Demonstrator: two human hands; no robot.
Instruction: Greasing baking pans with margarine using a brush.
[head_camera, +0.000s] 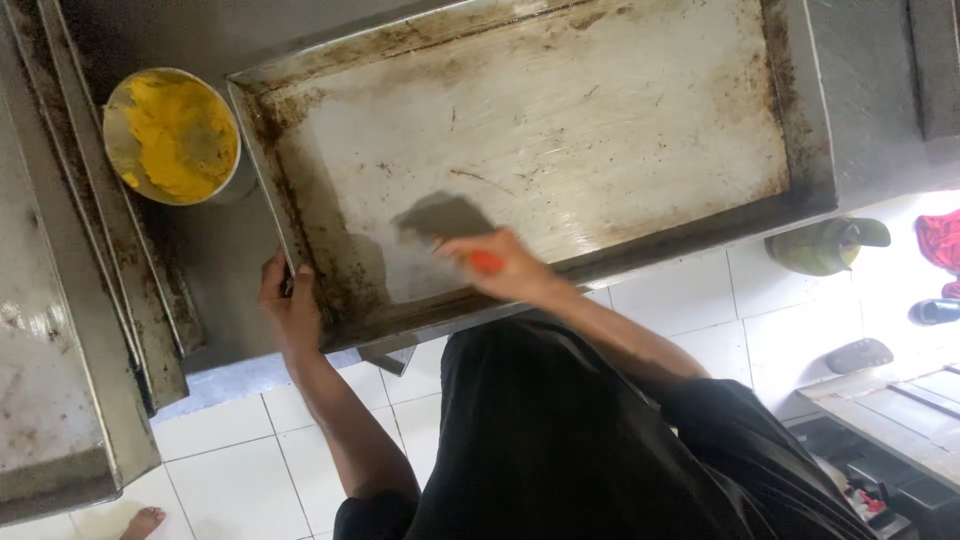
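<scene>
Head view shows the large metal baking tray (600, 130) lying flat before you, its long axis running left to right across your body, and its stained bottom spreads away from both of your hands toward the far side. Your right hand (495, 265) is closed around a tool with an orange handle (486, 262), and the dark flat end of this tool (440, 217) points away from the grip, up and a little to the left, pressed on the tray bottom near the front rim. From this grip most of the tray surface lies ahead and to the right; only a narrow browned strip lies to the left, between the tool and the left rim. Your left hand (290, 305) is closed on the front left corner of the tray, fingers curled over the rim, so it is beside the right hand and a little nearer to you. The right hand is therefore the one nearer to the middle of the tray, and the left is at its edge. Further from the grips, beyond the left rim, a round metal bowl (172, 135) with yellow paste stands on the dark counter (215, 260), apart from the tray. More to the left a second steel tray (50, 380) lies. Below you there is white tiled floor (240, 450), with some footwear (828, 245) at your right.
</scene>
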